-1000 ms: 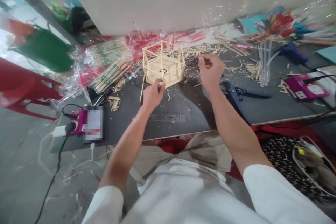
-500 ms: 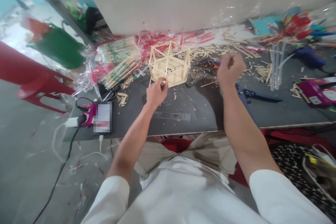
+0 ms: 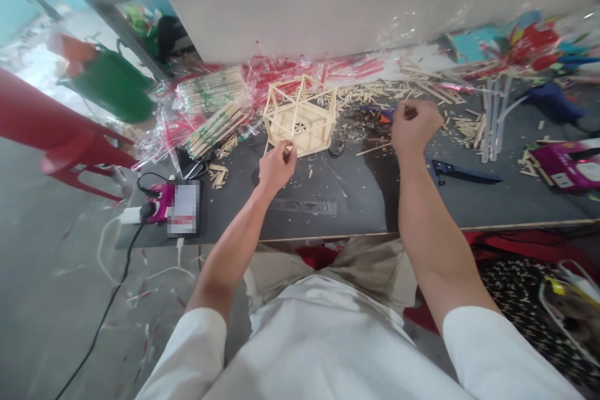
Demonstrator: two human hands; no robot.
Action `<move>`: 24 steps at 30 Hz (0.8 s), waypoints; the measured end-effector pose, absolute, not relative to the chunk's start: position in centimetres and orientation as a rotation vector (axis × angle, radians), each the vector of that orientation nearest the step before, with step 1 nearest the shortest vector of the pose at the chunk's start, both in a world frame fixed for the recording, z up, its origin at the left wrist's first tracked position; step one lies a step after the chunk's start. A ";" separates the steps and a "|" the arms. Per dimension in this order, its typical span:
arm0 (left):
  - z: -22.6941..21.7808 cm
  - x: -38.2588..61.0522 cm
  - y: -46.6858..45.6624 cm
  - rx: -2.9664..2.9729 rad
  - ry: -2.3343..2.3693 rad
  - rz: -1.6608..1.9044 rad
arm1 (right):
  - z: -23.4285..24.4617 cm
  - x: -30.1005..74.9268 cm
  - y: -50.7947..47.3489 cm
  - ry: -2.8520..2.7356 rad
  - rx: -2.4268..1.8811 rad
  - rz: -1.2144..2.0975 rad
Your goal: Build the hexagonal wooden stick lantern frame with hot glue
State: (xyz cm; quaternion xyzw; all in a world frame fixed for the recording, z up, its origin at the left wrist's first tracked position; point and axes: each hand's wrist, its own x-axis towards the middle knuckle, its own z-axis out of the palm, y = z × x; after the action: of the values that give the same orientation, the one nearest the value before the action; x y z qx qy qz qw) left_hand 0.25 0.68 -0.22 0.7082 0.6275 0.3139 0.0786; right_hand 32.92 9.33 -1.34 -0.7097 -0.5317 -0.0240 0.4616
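A pale hexagonal frame built of wooden sticks stands on the dark worktable. My left hand pinches its near lower edge, fingers closed on a stick of the frame. My right hand hovers to the right of the frame with its fingers curled into a loose fist; whether it holds something small is hidden. A small orange-tipped tool lies just left of that hand among wood scraps.
Packs of wrapped chopsticks and red cellophane lie left of the frame. Blue-handled cutters lie right of my right arm. A purple power strip sits at the table's left end, another purple box at the right. A ruler lies near the front edge.
My right hand lifted off the orange-tipped tool and moved right and slightly up, curled. My left hand stayed pinched on the frame's lower edge. The camera view shifted a little.
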 end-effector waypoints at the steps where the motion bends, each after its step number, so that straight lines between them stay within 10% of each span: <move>1: -0.2 0.3 0.6 2.114 1.885 0.945 | -1.3 32.8 9.3 -1.324 -1.744 -0.070; 24: -0.8 -0.1 1.4 2.086 1.785 1.104 | -1.9 32.0 9.6 -1.294 -1.599 -0.091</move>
State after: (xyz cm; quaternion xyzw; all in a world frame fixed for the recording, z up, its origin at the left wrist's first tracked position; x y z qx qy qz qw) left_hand -0.12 1.35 -0.77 0.7019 0.6008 0.3715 0.0911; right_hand 32.05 9.60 -1.94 -0.6657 -0.5385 -0.0378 0.5153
